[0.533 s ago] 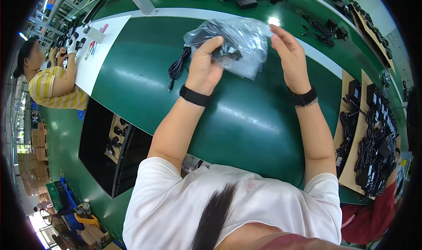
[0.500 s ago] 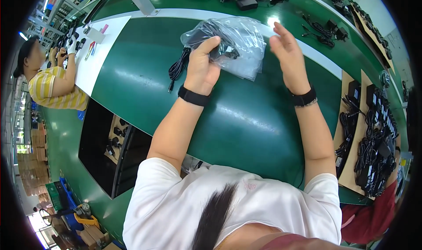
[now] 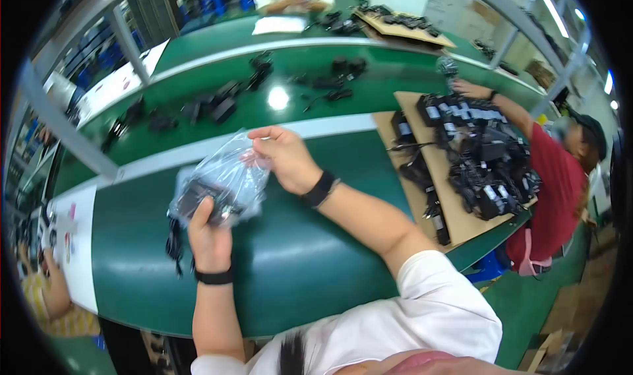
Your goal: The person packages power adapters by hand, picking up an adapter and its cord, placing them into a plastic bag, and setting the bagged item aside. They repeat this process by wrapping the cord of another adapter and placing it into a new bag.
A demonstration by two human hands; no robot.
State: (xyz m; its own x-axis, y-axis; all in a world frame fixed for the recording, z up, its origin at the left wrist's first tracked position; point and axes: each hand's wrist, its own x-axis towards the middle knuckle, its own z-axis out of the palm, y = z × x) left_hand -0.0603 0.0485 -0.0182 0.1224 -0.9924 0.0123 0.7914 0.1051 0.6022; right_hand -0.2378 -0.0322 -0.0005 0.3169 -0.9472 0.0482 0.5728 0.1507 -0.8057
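Observation:
My left hand (image 3: 211,240) is closed, thumb on top, around a black power adapter (image 3: 194,195) and the lower part of a clear plastic bag (image 3: 224,170). Whether the adapter is inside the bag or against it, I cannot tell. A bundled black cable (image 3: 173,243) hangs down at the left of that hand. At the bag's upper right corner, my right hand (image 3: 290,160) grips the film between thumb and fingers. The bag is held above the green table (image 3: 303,243).
Cardboard sheets (image 3: 422,170) at the right bear many black adapters (image 3: 488,151) with cables. A co-worker in a red shirt (image 3: 557,190) reaches over them. More adapters (image 3: 217,101) lie beyond the white rail. Metal posts (image 3: 72,124) rise at the left.
My view has swung to the right, bringing the loaded cardboard and the red-shirted co-worker into sight. My right hand, apart from the bag before, now grips its edge.

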